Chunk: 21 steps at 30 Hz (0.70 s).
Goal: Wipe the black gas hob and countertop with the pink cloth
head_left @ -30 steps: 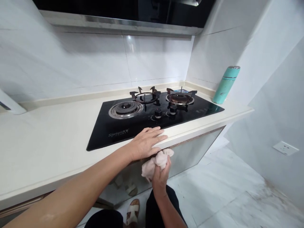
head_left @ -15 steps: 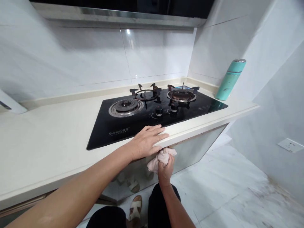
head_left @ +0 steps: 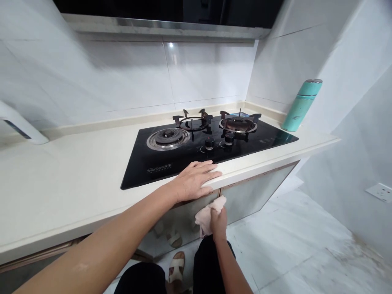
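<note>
My left hand (head_left: 197, 178) lies flat on the front edge of the pale countertop (head_left: 88, 175), fingers stretched out, the tips beside the black gas hob (head_left: 190, 157). Below the counter edge, my right hand (head_left: 219, 223) is closed on a crumpled pale pink cloth (head_left: 206, 216). The cloth is against the glossy cabinet door (head_left: 183, 222), near the gap between two doors; some of my right fingers are hidden by it.
A loose pan support (head_left: 196, 123) stands between the left burner (head_left: 168, 138) and right burner (head_left: 238, 123). A teal flask (head_left: 301, 106) stands at the right end. A white object (head_left: 23, 126) is at far left, a range hood (head_left: 171, 24) overhead.
My right hand has moved slightly down along the cabinet front, and the cloth hangs lower and more spread. My left hand stays on the counter edge. The view has shifted a little.
</note>
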Each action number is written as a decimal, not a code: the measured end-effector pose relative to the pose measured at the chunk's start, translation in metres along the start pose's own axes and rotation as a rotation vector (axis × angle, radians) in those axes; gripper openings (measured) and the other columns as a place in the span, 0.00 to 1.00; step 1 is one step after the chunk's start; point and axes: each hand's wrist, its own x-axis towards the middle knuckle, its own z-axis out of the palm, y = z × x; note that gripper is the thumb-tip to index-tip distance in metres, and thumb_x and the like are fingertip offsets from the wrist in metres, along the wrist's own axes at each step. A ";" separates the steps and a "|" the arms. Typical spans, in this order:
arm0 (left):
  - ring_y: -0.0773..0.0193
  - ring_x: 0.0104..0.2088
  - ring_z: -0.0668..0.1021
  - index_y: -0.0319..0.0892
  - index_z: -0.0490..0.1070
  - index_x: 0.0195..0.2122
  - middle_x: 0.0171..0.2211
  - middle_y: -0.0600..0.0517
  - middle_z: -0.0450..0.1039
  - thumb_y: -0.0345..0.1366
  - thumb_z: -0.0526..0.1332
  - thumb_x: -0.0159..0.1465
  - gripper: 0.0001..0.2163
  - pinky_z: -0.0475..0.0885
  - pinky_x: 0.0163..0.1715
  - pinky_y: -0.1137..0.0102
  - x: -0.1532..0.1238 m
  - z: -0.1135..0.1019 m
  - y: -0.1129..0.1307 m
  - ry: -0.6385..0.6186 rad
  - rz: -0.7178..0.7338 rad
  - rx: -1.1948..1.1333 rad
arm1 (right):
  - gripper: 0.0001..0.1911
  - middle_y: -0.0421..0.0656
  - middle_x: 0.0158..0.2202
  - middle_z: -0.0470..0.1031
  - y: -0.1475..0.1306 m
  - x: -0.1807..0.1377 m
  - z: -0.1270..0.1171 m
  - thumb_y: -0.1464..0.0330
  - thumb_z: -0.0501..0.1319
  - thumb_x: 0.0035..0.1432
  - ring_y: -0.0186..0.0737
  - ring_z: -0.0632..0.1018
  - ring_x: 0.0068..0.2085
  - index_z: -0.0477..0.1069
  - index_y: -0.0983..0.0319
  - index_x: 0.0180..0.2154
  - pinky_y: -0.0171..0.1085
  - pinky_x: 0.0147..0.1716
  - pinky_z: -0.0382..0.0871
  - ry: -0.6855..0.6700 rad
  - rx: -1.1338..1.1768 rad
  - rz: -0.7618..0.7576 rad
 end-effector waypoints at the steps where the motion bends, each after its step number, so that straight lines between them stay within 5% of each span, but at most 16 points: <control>1: 0.51 0.72 0.60 0.49 0.64 0.68 0.71 0.46 0.61 0.45 0.59 0.70 0.25 0.56 0.67 0.55 0.000 0.000 0.000 0.005 0.001 0.001 | 0.27 0.54 0.48 0.75 -0.007 0.002 -0.003 0.56 0.55 0.59 0.55 0.75 0.52 0.70 0.64 0.55 0.54 0.55 0.67 0.006 0.003 -0.004; 10: 0.51 0.72 0.61 0.47 0.65 0.68 0.71 0.45 0.61 0.45 0.58 0.71 0.24 0.56 0.67 0.55 0.000 -0.001 0.001 0.014 0.009 0.007 | 0.27 0.52 0.58 0.71 -0.061 0.026 -0.029 0.63 0.55 0.61 0.49 0.71 0.61 0.65 0.60 0.61 0.50 0.62 0.64 -0.080 0.025 -0.233; 21: 0.51 0.72 0.61 0.50 0.63 0.69 0.71 0.46 0.61 0.44 0.59 0.71 0.25 0.56 0.67 0.55 0.000 0.002 -0.001 0.023 0.013 0.013 | 0.23 0.51 0.46 0.76 0.005 0.016 -0.037 0.60 0.58 0.53 0.53 0.76 0.49 0.73 0.62 0.49 0.57 0.54 0.70 -0.119 -0.039 -0.193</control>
